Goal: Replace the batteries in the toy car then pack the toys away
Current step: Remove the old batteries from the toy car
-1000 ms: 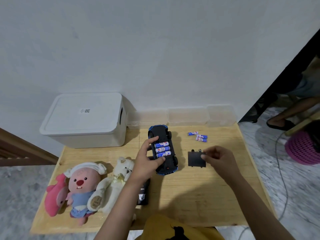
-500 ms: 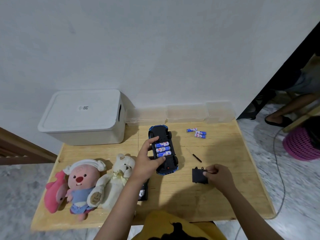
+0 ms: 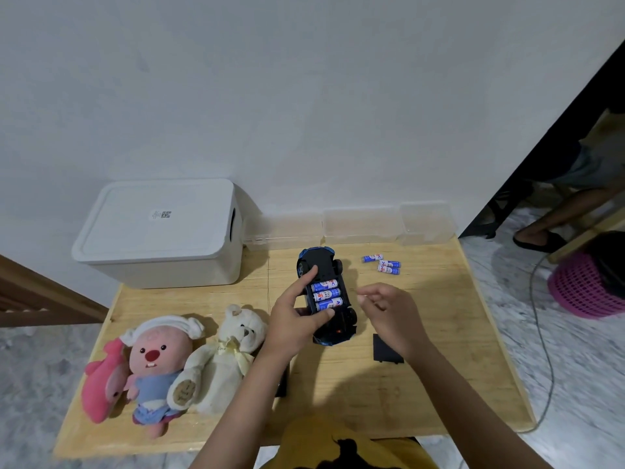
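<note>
A blue and black toy car [image 3: 333, 328] lies upside down in the middle of the wooden table [image 3: 456, 384], its battery bay uncovered with three blue batteries [image 3: 326, 294] in it. My left hand [image 3: 297, 319] grips the car from the left, thumb on the nearest battery. My right hand [image 3: 389, 313] hovers just right of the car, fingers loosely curled and holding nothing. The black battery cover [image 3: 382, 348] lies flat on the table under my right wrist. Three loose blue batteries [image 3: 385, 264] lie at the back right.
A closed white storage box [image 3: 159, 231] stands at the back left. Clear plastic containers [image 3: 362, 225] line the wall. A pink plush [image 3: 101, 384], a beaver plush [image 3: 155, 363] and a cream teddy bear [image 3: 230, 353] lie front left. A black object [image 3: 282, 380] is half hidden under my left forearm.
My right hand set the black cover down on the table, let it go, and moved up and left beside the car. My left hand stayed on the car.
</note>
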A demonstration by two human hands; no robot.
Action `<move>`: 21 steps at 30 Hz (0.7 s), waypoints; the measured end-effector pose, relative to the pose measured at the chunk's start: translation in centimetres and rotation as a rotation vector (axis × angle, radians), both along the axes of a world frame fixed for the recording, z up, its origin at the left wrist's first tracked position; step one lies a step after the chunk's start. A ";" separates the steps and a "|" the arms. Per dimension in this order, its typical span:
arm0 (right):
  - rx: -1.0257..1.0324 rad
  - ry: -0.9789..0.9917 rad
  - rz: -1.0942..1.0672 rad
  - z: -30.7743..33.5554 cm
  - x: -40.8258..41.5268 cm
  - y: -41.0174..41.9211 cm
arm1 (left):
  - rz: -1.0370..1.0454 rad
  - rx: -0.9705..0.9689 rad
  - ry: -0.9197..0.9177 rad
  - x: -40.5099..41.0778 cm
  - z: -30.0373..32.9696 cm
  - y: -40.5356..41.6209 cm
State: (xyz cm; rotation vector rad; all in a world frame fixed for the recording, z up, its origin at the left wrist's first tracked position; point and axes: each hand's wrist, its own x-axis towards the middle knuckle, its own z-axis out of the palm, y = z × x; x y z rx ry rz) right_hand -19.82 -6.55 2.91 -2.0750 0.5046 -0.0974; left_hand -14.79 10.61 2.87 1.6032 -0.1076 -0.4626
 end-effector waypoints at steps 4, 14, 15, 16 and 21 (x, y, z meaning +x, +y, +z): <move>0.121 -0.040 0.000 0.0 1.2 1.2 | 0.045 0.004 -0.032 -0.2 0.5 -0.5; 0.078 -0.038 0.028 -0.2 2.9 2.0 | 0.075 0.199 -0.192 -0.4 -0.4 -0.5; 0.076 -0.039 0.028 -0.2 3.0 2.1 | 0.076 0.206 -0.211 -0.4 -0.4 -0.5; 0.078 -0.041 0.027 -0.2 3.1 2.3 | 0.076 0.210 -0.222 -0.4 -0.4 -0.6; 0.107 -0.032 -0.021 -0.2 3.6 2.8 | 0.055 0.254 -0.283 -0.4 -0.7 -0.9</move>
